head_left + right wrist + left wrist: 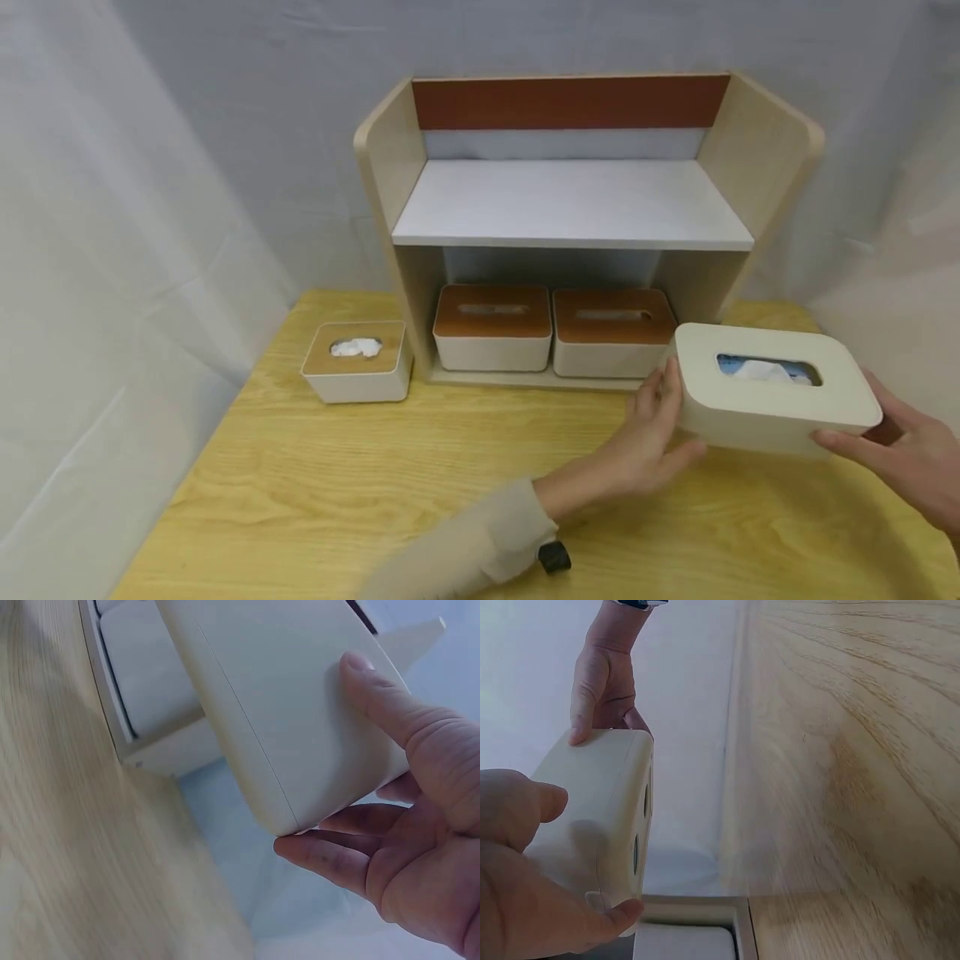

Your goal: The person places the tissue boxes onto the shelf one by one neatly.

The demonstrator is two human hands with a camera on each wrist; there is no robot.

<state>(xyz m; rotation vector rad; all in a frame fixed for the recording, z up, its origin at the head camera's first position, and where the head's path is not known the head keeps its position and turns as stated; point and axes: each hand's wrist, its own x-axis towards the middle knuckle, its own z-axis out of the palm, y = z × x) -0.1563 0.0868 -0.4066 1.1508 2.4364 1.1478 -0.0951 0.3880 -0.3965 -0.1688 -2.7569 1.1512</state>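
Observation:
A cream tissue box (757,402) is held above the table by both hands, its slot facing up with white tissue showing. My left hand (637,446) grips the box's left end, fingers along that end and thumb at the near side. Around the right end is my right hand (903,454), its thumb on the front face. In the right wrist view, the thumb lies on the broad cream side (285,697) and the fingers (330,859) go round the end. The left wrist view shows two openings in the box's underside.
A two-tier shelf unit (573,204) stands at the back of the wooden table (315,492). Two brown-lidded tissue boxes (491,352) (611,358) sit side by side in its lower tier. Left of the unit stands a smaller wood-topped tissue box (356,386).

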